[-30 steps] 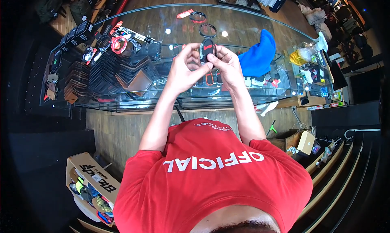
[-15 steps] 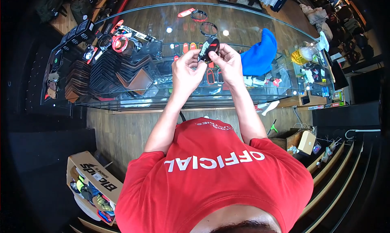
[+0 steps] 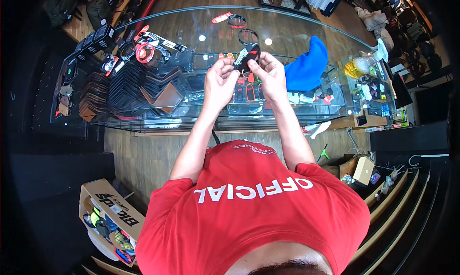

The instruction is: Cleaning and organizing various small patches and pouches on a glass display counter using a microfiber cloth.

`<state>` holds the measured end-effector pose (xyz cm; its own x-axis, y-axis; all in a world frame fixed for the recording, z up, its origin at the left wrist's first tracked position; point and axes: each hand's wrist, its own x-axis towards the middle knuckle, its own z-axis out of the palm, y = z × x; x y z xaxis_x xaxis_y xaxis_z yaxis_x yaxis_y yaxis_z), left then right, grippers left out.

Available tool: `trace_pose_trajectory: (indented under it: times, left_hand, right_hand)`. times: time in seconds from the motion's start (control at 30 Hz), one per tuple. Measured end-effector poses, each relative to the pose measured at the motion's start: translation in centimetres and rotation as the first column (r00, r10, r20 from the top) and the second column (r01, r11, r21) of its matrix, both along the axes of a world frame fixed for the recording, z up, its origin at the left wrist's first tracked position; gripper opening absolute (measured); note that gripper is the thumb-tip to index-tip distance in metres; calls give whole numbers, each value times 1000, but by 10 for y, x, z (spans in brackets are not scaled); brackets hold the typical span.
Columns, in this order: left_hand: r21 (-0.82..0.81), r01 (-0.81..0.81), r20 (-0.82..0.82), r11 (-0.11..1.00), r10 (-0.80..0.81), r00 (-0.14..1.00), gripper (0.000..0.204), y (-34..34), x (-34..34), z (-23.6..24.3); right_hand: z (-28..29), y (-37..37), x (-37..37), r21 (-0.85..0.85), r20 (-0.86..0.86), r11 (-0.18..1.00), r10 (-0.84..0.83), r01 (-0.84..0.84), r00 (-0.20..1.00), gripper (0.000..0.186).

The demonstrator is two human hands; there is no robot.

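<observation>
one wristband (image 3: 247, 56) higher, two hands

We wear a bright red short-sleeved cotton T-shirt (image 3: 254, 212). White block lettering crosses its chest. Our forearms are bare.

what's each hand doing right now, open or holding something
Left hand: shut on one end of the black wristband.
Right hand: shut on the wristband's other end, above the glass counter.

Glossy glass counter (image 3: 143, 59), wooden floor (image 3: 143, 155)
</observation>
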<state>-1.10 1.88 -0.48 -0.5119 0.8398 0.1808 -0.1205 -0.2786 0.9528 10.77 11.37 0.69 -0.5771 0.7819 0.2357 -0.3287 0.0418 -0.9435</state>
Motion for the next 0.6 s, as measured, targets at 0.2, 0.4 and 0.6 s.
trace_pose_trajectory:
  times: [0.2,0.4,0.6]
  left_hand:
    - [42,5,111,999,-9,994,21,0,-1,0]
    - [79,2,121,997,-11,993,21,0,-2,1]
    - [-29,176,79,984,-174,982,26,-6,-16,5]
  right_hand:
    - [2,1,-4,5,-5,999,32,-32,999,19]
    - [1,0,-8,8,-21,1000,30,-30,999,16]
    - [7,3,-5,-4,71,996,94,-94,993,17]
